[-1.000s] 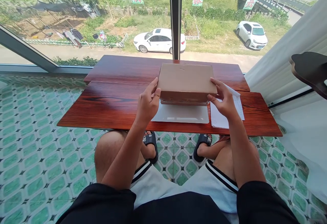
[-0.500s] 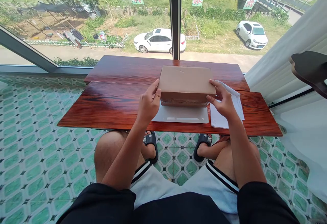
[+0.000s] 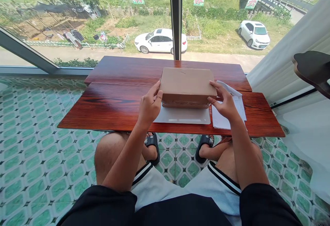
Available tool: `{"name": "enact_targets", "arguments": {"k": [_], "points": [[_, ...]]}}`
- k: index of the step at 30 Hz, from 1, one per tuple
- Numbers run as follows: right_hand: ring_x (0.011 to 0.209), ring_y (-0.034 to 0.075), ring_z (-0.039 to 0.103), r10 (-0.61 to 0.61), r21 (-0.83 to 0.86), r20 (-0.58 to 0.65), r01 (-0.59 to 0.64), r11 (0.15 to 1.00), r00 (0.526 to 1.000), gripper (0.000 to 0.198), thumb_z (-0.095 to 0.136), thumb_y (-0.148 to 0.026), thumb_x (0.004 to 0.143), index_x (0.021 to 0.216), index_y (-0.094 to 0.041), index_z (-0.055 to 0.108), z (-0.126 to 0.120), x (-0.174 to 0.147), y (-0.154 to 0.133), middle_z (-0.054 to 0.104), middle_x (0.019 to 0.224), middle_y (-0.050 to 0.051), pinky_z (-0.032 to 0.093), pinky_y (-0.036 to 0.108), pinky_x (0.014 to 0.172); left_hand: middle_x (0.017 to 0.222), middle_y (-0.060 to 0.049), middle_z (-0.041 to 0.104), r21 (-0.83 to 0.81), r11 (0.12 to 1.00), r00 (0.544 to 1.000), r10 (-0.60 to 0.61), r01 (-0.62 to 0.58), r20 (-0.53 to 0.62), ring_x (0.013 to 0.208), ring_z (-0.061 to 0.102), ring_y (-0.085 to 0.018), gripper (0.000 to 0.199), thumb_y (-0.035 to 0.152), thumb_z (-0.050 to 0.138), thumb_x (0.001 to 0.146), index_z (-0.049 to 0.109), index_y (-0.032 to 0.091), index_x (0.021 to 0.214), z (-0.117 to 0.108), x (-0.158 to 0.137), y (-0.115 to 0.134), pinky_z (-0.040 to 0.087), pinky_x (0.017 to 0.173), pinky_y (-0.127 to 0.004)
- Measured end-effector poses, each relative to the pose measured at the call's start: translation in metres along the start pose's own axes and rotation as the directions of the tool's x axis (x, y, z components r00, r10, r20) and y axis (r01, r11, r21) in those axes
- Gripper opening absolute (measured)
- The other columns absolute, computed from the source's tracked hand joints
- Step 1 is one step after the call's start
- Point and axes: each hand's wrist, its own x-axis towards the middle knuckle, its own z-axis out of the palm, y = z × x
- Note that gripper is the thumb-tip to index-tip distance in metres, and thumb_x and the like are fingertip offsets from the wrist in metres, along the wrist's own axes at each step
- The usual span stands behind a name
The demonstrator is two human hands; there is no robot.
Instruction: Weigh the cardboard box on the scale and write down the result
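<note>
A flat brown cardboard box [image 3: 187, 83] is held between both hands over a red-brown wooden table [image 3: 110, 104]. My left hand [image 3: 150, 105] grips its left end, thumb on the near corner. My right hand [image 3: 224, 101] grips its right end. The box's near edge sits just above a white flat sheet or tray [image 3: 183, 115] that lies on the table beneath it. Whether the box rests on the sheet or hovers over it cannot be told.
White printed papers [image 3: 233, 111] lie on the table right of the box, partly under my right hand. A large window with a dark post [image 3: 176, 16] stands behind the table. A white curtain [image 3: 288, 61] and a dark chair part [image 3: 313, 69] are at the right. Green tiled floor lies below.
The box has come down a little toward the white sheet, and both hands went down with it. Nothing else on the table has moved.
</note>
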Motion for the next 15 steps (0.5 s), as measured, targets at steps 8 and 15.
{"name": "enact_targets", "arguments": {"k": [8,15], "points": [[0.120,0.026,0.060,-0.004,-0.096,0.020,0.006,0.995,1.000,0.057,0.067,-0.033,0.089,0.144,-0.028,0.052,-0.002,0.000,-0.004,0.057,0.139,0.006,0.058,0.041,0.098,0.142,-0.009,0.060,-0.025,1.000,1.000,-0.011,0.011,0.002,0.129,0.059,-0.023,0.050,0.042,0.048,0.096,0.055,0.020,0.140,0.000,-0.002,0.002,0.052,0.106,-0.037],[0.138,0.026,0.046,0.078,-0.156,0.107,-0.061,0.986,0.991,0.063,0.061,-0.051,0.094,0.151,-0.031,0.042,-0.009,-0.001,-0.007,0.042,0.154,0.005,0.054,0.042,0.105,0.134,-0.010,0.066,-0.008,1.000,1.000,0.005,-0.005,-0.006,0.126,0.062,-0.023,0.046,0.038,0.046,0.096,0.056,0.021,0.137,-0.005,-0.002,0.010,0.055,0.101,-0.037]]}}
